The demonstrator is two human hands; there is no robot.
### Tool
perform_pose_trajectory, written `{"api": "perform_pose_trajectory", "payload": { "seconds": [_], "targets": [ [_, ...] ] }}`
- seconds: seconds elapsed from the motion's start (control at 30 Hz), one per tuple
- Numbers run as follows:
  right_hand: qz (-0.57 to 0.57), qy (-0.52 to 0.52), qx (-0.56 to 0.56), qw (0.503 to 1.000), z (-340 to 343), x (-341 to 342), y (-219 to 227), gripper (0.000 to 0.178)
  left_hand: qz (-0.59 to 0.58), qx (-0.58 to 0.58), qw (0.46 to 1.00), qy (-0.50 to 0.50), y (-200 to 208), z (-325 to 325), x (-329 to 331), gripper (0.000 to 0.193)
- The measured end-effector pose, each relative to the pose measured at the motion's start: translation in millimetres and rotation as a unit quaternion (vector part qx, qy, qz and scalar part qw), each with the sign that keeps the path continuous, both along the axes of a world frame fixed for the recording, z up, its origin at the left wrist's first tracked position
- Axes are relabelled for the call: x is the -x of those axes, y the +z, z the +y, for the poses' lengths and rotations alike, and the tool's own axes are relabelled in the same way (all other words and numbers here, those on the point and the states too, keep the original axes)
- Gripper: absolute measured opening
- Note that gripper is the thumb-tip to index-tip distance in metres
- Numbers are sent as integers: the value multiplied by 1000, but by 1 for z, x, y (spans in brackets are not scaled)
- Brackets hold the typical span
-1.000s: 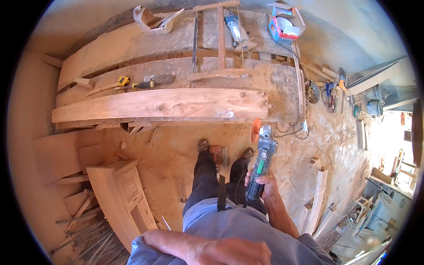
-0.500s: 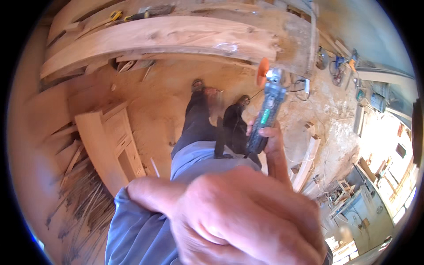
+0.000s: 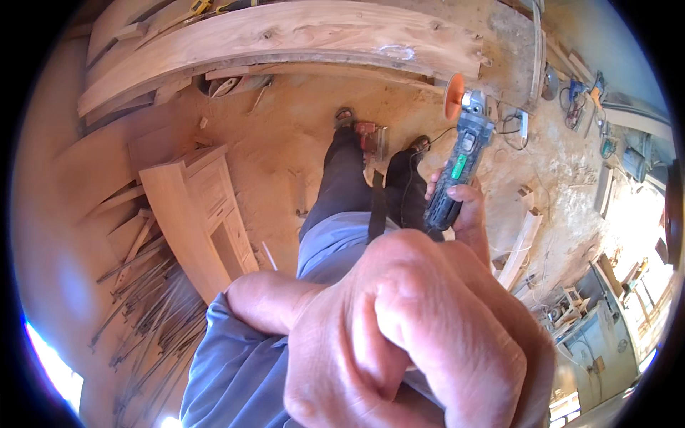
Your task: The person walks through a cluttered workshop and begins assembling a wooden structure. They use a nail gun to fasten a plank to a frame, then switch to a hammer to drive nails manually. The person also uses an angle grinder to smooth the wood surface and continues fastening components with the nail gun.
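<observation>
My right hand (image 3: 471, 210) is wrapped round the body of a black and grey angle grinder (image 3: 460, 160), held upright with its head pointing away from me. An orange disc (image 3: 452, 97) is fitted at the grinder's head; its edge looks sharp in outline. Close up, my left hand (image 3: 421, 321) fills the lower middle of the view with its fingers curled in. Whatever those fingers hold, if anything, is hidden. The left hand partly covers my right wrist.
A long, thick wooden plank (image 3: 300, 36) lies across the workbench ahead. On the left stands a panelled wooden piece (image 3: 178, 214) beside a heap of thin rods (image 3: 157, 314). A red tool (image 3: 366, 139) lies by my feet. Boards (image 3: 521, 246) and cords are on the floor at right.
The grinder and my right hand appear further right and slightly higher in the view, as does the whole scene. My left hand has turned a little, its knuckles higher; the fingers stay curled.
</observation>
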State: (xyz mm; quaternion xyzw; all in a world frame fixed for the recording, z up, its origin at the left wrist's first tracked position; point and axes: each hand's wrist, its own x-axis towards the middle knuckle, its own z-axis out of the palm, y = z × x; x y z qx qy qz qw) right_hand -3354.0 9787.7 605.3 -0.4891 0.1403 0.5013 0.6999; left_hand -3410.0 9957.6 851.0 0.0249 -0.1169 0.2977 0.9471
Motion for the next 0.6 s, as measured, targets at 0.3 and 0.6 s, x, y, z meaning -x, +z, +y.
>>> {"api": "perform_pose_trajectory", "payload": {
  "seconds": [0.3, 0.6],
  "targets": [
    [2, 4, 40, 999, 19, -12, 11, 55, 56, -173, 983, -31, -32, 22, 1, 25],
    [-67, 37, 52, 996, 49, 2, 16, 50, 482, -339, 770, -247, -230, 32, 25, 49]
  ]
}}
